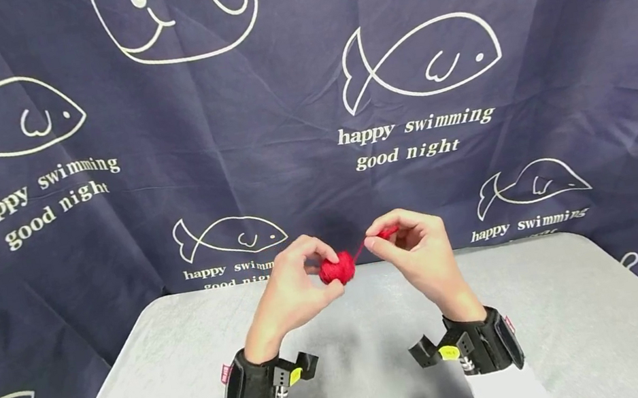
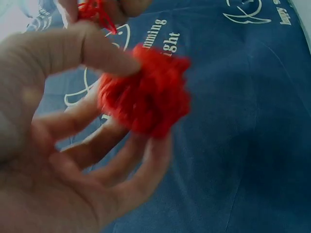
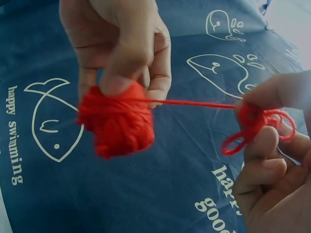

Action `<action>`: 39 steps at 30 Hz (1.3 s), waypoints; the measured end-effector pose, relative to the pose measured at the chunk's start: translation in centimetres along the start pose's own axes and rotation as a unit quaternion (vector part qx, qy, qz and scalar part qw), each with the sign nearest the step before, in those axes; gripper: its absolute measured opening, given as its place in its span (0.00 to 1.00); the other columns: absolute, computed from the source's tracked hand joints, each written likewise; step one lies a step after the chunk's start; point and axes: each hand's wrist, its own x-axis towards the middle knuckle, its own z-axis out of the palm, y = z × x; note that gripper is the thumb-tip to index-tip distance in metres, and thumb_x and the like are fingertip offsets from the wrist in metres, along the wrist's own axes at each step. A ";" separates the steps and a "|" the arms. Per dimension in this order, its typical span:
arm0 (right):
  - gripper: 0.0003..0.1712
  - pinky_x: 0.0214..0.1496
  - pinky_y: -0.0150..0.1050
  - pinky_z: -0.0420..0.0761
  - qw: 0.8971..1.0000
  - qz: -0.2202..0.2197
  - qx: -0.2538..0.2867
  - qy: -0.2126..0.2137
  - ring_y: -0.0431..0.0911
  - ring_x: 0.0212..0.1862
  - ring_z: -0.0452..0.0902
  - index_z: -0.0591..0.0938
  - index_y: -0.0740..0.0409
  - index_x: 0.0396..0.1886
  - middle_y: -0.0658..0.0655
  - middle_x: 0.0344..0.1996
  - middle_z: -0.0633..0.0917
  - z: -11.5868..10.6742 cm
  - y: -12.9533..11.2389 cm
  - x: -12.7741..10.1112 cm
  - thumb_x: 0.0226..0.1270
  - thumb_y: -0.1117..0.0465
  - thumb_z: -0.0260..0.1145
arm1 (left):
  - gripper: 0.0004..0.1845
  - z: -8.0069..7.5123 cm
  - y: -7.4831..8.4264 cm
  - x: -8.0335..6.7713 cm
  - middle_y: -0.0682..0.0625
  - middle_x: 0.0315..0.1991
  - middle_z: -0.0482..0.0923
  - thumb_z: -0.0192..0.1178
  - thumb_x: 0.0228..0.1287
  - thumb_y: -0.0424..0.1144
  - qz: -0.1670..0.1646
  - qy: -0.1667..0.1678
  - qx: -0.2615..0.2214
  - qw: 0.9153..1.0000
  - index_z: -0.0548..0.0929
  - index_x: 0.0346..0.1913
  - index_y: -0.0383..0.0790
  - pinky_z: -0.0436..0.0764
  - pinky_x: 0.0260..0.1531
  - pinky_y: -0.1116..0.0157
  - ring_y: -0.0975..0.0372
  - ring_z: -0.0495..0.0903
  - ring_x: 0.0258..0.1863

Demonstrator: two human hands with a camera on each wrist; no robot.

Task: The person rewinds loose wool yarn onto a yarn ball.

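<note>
A small ball of red yarn (image 1: 338, 268) is pinched between the thumb and fingers of my left hand (image 1: 295, 285), held up over the far part of the table. From it a single strand (image 3: 194, 103) runs taut to my right hand (image 1: 415, 246). There the thumb and forefinger pinch the strand together with a small bunch of loose yarn loops (image 3: 235, 141). In the left wrist view the ball (image 2: 146, 92) looks blurred, its wound strands bulging, and the fingertips press against its side and underside.
Below both hands lies a pale grey table (image 1: 361, 358) with rounded far corners. Behind it hangs a dark blue cloth (image 1: 284, 128) printed with white fish and lettering. A black wrist strap with a camera mount (image 1: 256, 382) sits on each forearm.
</note>
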 end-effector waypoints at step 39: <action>0.06 0.19 0.31 0.67 0.973 0.054 -0.120 -0.187 0.41 0.18 0.68 0.87 0.53 0.31 0.48 0.19 0.80 0.7 0.9 -0.1 0.60 0.69 0.73 | 0.17 0.0 1.2 1.0 0.46 0.40 0.80 0.64 0.46 0.12 0.034 0.277 -0.372 0.885 0.82 0.36 0.34 0.86 0.40 0.68 0.61 0.83 0.38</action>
